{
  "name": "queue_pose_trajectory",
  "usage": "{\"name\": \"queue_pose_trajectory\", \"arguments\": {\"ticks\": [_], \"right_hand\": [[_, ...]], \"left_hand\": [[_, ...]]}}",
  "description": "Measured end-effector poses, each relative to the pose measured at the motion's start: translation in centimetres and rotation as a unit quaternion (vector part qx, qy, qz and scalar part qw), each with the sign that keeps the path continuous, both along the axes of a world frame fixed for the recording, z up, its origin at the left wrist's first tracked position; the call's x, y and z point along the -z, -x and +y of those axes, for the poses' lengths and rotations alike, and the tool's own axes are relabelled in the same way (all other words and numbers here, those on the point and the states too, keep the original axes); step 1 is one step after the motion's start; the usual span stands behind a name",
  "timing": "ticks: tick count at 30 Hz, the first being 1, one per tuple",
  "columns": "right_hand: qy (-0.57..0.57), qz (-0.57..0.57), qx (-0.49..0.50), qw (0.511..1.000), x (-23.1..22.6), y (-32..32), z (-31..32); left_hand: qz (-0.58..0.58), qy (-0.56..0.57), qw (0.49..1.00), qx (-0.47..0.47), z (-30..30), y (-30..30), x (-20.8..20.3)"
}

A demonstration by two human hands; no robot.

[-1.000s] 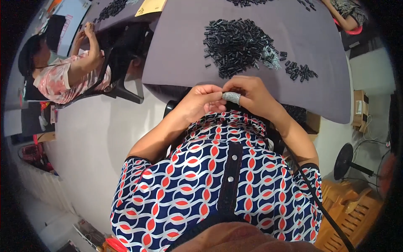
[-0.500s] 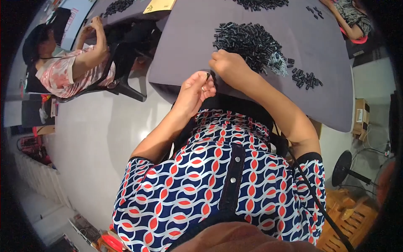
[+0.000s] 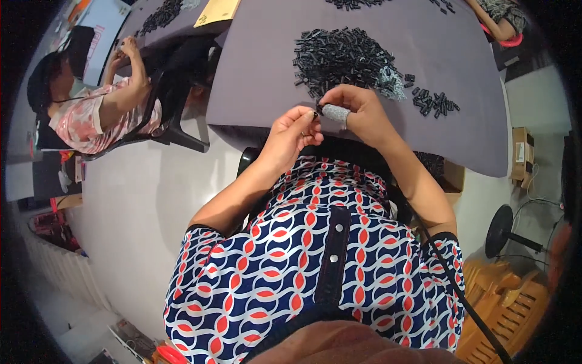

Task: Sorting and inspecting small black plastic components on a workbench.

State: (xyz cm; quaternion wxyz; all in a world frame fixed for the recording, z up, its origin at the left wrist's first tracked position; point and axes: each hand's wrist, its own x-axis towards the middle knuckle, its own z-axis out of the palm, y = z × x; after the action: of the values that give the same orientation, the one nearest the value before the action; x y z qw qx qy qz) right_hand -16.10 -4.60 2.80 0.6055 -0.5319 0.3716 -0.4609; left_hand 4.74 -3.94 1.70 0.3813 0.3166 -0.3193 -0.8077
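Observation:
Over the near edge of the grey-covered table [image 3: 260, 73], my two hands are close together. My left hand [image 3: 290, 138] pinches a small black part [image 3: 315, 114] between thumb and fingertips. Its exact kind is too small to tell. My right hand [image 3: 368, 118] wears a grey finger sleeve [image 3: 335, 114] on the thumb, and its fingertips close on a small dark piece beside the left fingertips. Just beyond lies a big heap of small black parts [image 3: 339, 57], with small pale clear-looking pieces [image 3: 391, 82] at its right side. A smaller black group [image 3: 435, 102] sits farther right.
A person [image 3: 91, 109] sits at the left on a black chair [image 3: 179, 115]; another person's arm [image 3: 500, 27] shows at the far right. A yellow sheet [image 3: 217, 12] and more black heaps lie farther back. A cardboard box [image 3: 522, 151] and wooden chair [image 3: 503, 309] stand at the right.
My right hand has come down from the heap's edge toward my left fingertips and turned, so its sleeved thumb now shows. My left hand keeps its pinch. The view has shifted slightly.

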Motion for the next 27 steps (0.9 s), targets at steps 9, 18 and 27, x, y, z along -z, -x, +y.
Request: {"name": "queue_pose_trajectory", "arguments": {"ticks": [9, 18, 27], "right_hand": [[-0.027, -0.074, -0.035, 0.996, 0.9, 0.9, 1.3], [-0.01, -0.016, -0.038, 0.999, 0.3, 1.0, 1.3], [0.089, 0.104, -0.024, 0.99, -0.9, 1.4, 1.6]], "left_hand": [[-0.025, 0.024, 0.999, 0.013, 0.5, 1.1, -0.6], [-0.074, 0.055, 0.995, 0.022, 0.5, 0.9, -0.2], [0.004, -0.079, 0.995, 0.064, 0.5, 0.5, -1.0]]}}
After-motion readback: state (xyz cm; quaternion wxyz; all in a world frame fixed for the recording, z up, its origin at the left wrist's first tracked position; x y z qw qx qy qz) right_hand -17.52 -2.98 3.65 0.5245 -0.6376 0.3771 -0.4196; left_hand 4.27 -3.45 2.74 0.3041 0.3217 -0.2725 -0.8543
